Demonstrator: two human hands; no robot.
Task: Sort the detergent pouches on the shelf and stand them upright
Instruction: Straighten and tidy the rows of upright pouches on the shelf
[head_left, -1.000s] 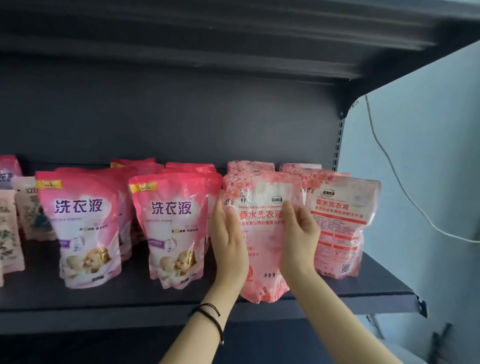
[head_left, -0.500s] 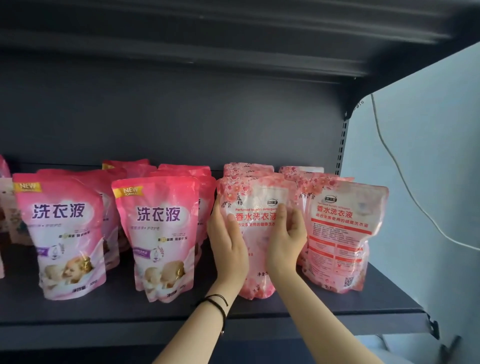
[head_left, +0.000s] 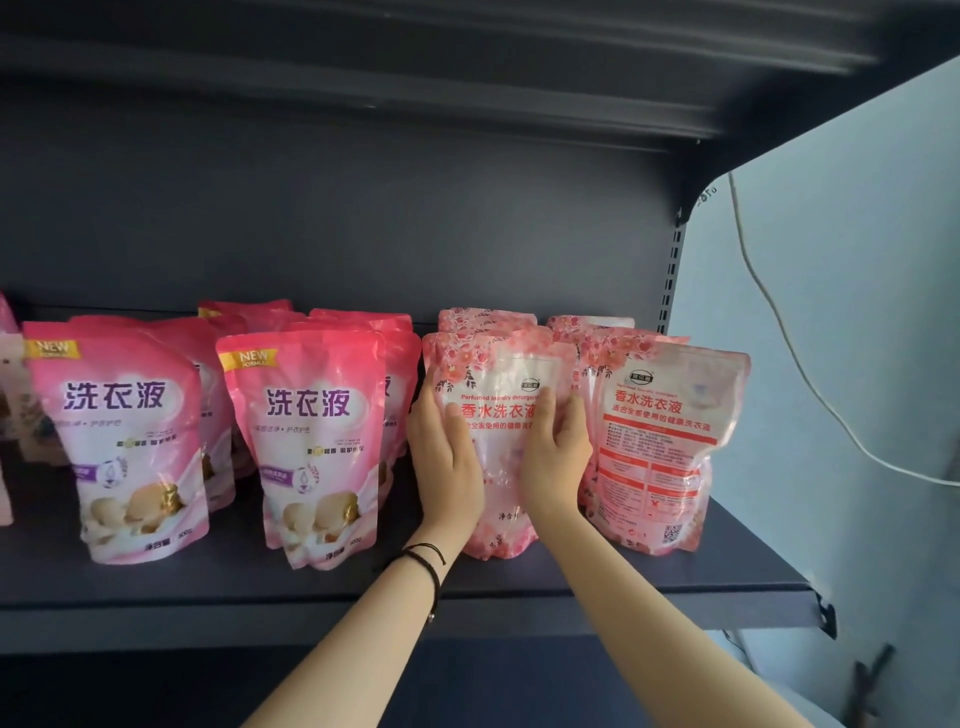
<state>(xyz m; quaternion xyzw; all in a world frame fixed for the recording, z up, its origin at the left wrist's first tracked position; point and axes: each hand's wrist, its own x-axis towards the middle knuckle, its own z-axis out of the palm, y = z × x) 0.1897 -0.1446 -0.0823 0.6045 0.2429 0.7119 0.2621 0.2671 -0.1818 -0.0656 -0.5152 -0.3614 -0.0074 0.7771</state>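
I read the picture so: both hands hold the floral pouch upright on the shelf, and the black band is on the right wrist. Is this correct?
Not quite. The black band is on the left wrist, not the right, as the head view shows. The rest holds: the left hand and the right hand both hold the floral pouch upright on the shelf.

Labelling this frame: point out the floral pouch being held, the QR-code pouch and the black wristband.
floral pouch (head_left: 501, 460), head view, clear front panel at mid-height
QR-code pouch (head_left: 660, 441), head view, red text block
black wristband (head_left: 422, 558), head view, cord across the wrist
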